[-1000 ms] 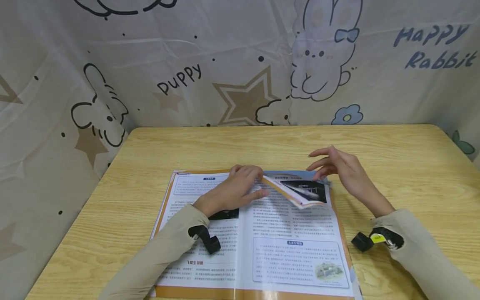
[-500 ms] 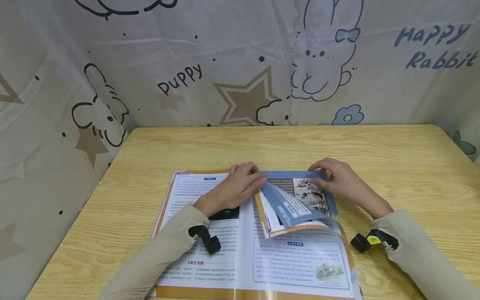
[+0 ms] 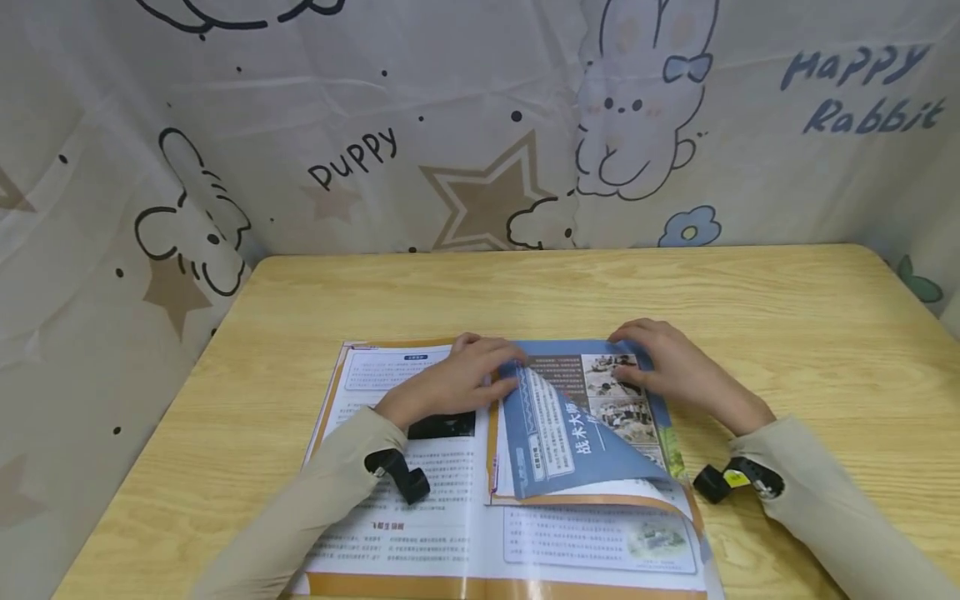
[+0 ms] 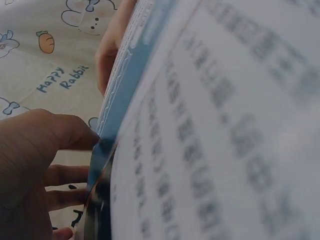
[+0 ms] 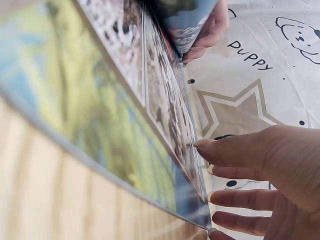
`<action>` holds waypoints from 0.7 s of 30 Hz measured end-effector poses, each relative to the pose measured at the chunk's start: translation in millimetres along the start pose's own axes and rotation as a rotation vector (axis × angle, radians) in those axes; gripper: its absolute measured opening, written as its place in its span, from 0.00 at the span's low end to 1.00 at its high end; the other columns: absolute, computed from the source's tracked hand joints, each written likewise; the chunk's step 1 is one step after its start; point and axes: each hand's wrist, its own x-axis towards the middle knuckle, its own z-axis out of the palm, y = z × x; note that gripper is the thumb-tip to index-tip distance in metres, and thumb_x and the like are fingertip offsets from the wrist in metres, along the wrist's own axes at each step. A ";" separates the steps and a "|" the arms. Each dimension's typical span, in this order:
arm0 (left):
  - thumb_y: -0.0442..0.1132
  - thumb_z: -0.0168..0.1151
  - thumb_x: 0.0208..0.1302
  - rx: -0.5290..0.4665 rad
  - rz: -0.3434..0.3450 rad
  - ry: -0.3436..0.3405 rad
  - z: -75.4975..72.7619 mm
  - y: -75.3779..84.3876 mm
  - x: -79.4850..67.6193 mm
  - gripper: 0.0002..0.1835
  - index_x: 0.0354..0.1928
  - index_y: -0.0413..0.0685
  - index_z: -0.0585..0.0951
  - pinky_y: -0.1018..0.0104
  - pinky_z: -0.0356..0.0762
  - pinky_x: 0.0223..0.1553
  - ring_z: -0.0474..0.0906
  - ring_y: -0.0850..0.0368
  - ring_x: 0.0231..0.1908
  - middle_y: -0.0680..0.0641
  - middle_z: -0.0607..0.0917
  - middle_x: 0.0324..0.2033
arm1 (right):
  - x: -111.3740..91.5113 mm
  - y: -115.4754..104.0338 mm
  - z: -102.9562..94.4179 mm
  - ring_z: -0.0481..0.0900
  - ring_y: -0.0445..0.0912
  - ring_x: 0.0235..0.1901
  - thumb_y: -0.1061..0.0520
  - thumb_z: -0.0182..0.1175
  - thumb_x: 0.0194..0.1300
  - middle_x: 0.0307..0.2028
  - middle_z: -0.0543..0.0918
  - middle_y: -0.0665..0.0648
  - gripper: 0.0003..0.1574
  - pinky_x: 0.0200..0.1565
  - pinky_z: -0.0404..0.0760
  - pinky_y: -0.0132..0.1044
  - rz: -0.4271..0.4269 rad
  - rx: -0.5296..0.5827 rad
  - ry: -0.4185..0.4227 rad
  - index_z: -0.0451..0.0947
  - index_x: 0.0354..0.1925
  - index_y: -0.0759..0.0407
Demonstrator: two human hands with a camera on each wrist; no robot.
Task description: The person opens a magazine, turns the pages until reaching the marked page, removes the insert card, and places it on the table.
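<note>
A magazine [image 3: 401, 500] lies open on the table, its print upside down in the head view. My left hand [image 3: 465, 379] pinches a bundle of its pages at the top, between thumb and fingers. Those turned pages, with a blue sheet [image 3: 543, 450] uppermost, curl over toward the left across the right half. Beneath the curl shows a page with photos [image 3: 622, 417] and a blue border. My right hand [image 3: 675, 367] is at the top right corner, fingers fairly straight at the far edge. In the right wrist view its thumb [image 5: 225, 150] touches the photo page.
The wooden table [image 3: 300, 308] extends around the magazine. Behind and to the left hangs a pale cloth [image 3: 300, 100] with cartoon prints. Each wrist carries a small black camera, the left camera [image 3: 401, 475] over the magazine and the right camera [image 3: 712, 483] beside its edge.
The bundle of pages has swung farther over to the left, the blue sheet and photo page coming into view. My right hand has come down and left to the magazine's corner.
</note>
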 end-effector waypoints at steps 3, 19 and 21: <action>0.40 0.54 0.70 0.030 0.025 -0.015 -3.0 0.3 -1.1 0.22 0.65 0.58 0.73 0.44 0.48 0.66 0.66 0.53 0.64 0.48 0.73 0.62 | -0.2 0.1 -0.6 0.70 0.64 0.58 0.56 0.65 0.62 0.57 0.75 0.68 0.25 0.58 0.68 0.61 0.006 0.000 0.002 0.75 0.55 0.66; 0.50 0.44 0.76 -0.011 0.047 -0.027 -9.5 -0.1 -8.4 0.18 0.58 0.57 0.77 0.48 0.53 0.63 0.66 0.56 0.64 0.53 0.76 0.59 | -1.0 -1.5 -0.7 0.68 0.65 0.59 0.52 0.61 0.67 0.59 0.73 0.68 0.24 0.58 0.67 0.62 0.001 0.030 -0.020 0.75 0.56 0.63; 0.49 0.47 0.74 -0.013 0.044 -0.036 -9.7 0.2 -9.4 0.16 0.56 0.57 0.77 0.47 0.52 0.64 0.67 0.57 0.63 0.54 0.76 0.59 | -1.3 -1.8 -0.8 0.68 0.65 0.59 0.51 0.61 0.67 0.59 0.73 0.68 0.24 0.57 0.67 0.62 -0.001 0.028 -0.021 0.75 0.56 0.63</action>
